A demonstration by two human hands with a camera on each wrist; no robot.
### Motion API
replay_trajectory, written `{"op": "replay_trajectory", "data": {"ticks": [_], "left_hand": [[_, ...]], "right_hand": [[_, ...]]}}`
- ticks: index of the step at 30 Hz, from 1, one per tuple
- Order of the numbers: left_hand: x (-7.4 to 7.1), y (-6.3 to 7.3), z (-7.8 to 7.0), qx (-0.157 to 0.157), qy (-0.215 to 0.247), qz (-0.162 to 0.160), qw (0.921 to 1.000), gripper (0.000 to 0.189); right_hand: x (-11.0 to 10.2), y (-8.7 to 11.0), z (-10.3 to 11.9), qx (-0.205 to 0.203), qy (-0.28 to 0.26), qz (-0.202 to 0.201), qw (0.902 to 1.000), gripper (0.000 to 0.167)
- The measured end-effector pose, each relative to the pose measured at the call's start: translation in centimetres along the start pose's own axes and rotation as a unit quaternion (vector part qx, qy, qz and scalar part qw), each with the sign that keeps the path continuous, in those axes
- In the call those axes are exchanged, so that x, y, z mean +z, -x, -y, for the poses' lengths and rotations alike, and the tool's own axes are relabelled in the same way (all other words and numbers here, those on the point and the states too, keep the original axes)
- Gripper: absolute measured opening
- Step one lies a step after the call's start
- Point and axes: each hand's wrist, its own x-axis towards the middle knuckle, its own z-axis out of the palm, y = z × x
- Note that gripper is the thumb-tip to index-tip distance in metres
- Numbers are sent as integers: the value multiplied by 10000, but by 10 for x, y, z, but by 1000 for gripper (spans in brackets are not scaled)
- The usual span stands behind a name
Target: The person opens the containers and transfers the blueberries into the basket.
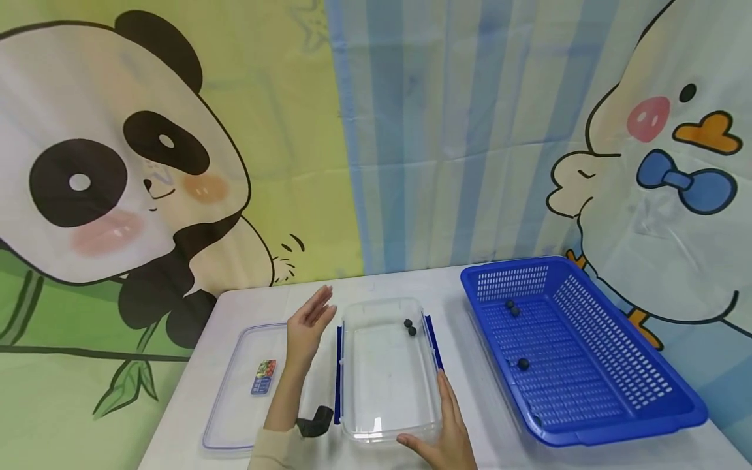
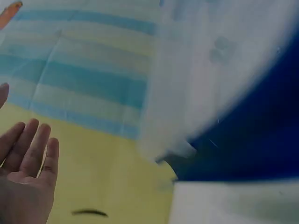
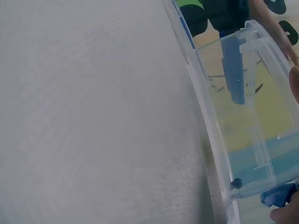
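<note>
A clear plastic food container [image 1: 388, 378] stands lidless on the table, its dark blue side clips [image 1: 338, 372] folded out. Two small dark round balls [image 1: 410, 327] lie at its far right corner. My left hand [image 1: 308, 326] is raised off the container's left side, palm turned inward, fingers straight, holding nothing. Along the right front corner lies my right hand [image 1: 449, 431], fingers extended by the right clip and thumb near the front rim. Whether it presses the wall is hard to tell. In the right wrist view, the container [image 3: 247, 112] shows beside that hand's thumb and fingertips.
A blue perforated basket [image 1: 623, 424] with several dark balls [image 1: 523, 364] stands on the right. To the left, a clear lid [image 1: 226, 391] with a printed label [image 1: 263, 377] lies flat, partly behind my left forearm. A printed curtain [image 1: 423, 143] hangs behind the white table [image 1: 464, 365].
</note>
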Motion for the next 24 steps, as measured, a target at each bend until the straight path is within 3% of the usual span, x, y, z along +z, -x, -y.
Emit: {"op": "replay_trajectory", "data": {"ticks": [2,4,6,9,12,15,21,24], "left_hand": [[22,-16,-14,240,-94,602,9979,43],[45,-28,-20,6,-387,1143,9927,37],[65,-36,-18,-624,-726,1565,9830,30],[88,-41,-3,-1952,-1040,1839,9577,21],[100,-40,17,-3168,-962,1768,9269,15],[108,-33,34,-3978,-918,1453,9012,12],[120,-20,60,-4912,-754,764,8644,12],[122,-16,68,-5088,-464,485,8583,14]], "right_hand": [[-1,1,0,17,21,-16,10000,124],[-1,1,0,45,15,12,10000,123],[-1,0,0,86,-71,57,9999,122],[-1,0,0,135,-229,151,9995,121],[-1,-2,1,185,-344,219,9990,120],[-2,-2,1,229,-336,225,9989,119],[-1,1,0,178,-269,103,9994,120],[1,2,-1,156,-329,79,9993,119]]}}
